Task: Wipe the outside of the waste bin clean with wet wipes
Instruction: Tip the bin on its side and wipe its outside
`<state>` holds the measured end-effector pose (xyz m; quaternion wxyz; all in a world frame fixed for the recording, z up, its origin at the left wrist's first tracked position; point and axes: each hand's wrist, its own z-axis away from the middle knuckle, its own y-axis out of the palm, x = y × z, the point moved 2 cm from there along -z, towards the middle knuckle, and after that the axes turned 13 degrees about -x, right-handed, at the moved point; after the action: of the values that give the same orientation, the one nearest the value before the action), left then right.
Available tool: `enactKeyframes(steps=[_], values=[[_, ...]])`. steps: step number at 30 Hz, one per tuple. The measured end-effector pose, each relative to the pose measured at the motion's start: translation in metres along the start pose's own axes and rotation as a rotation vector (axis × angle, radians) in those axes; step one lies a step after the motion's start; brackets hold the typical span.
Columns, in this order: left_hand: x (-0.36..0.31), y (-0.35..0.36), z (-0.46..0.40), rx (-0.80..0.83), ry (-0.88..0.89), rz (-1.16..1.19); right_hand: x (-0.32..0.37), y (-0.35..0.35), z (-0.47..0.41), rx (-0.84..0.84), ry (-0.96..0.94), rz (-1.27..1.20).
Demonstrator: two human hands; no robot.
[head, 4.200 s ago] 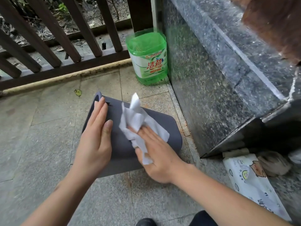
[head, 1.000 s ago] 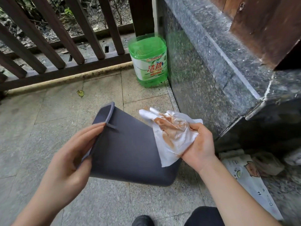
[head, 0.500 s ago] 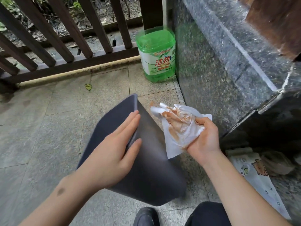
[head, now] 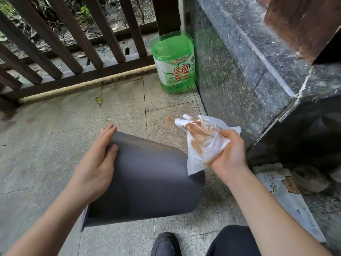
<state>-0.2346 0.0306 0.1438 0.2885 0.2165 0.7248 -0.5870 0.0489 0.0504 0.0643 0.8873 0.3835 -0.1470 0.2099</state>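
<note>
One smooth dark grey bin lies tipped on the speckled stone floor. The left hand rests flat and open on its side, gripping nothing. The right hand is closed round one crumpled white wipe with brown smears. One green plastic jug stands by the wall, one wipe pack sits at right.

The gray waste bin is turned compared with 0.5 s ago: its rim now points toward the person at lower left. The left hand now lies flat on its upper side. The right hand, pressing on the bin 4.2 s ago, now holds the brown-stained wet wipe clear of it.
</note>
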Motion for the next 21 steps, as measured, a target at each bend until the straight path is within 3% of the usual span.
enactKeyframes(steps=[6,9,11,16,21], values=[[0.024,-0.01,-0.009,-0.046,-0.055,-0.004,0.009,-0.004,0.002,0.016,-0.202,0.16],[0.037,-0.016,-0.012,-0.081,-0.117,0.025,0.009,-0.017,-0.004,-0.221,-0.334,0.548],[0.043,-0.018,-0.013,-0.101,-0.144,0.042,0.006,-0.017,-0.003,-0.286,-0.408,0.856],[0.04,-0.012,-0.012,-0.112,-0.179,0.082,-0.015,-0.003,-0.001,-0.13,-0.513,1.318],[0.023,-0.005,-0.004,-0.128,-0.197,0.085,-0.052,0.0,0.002,0.09,-0.45,1.55]])
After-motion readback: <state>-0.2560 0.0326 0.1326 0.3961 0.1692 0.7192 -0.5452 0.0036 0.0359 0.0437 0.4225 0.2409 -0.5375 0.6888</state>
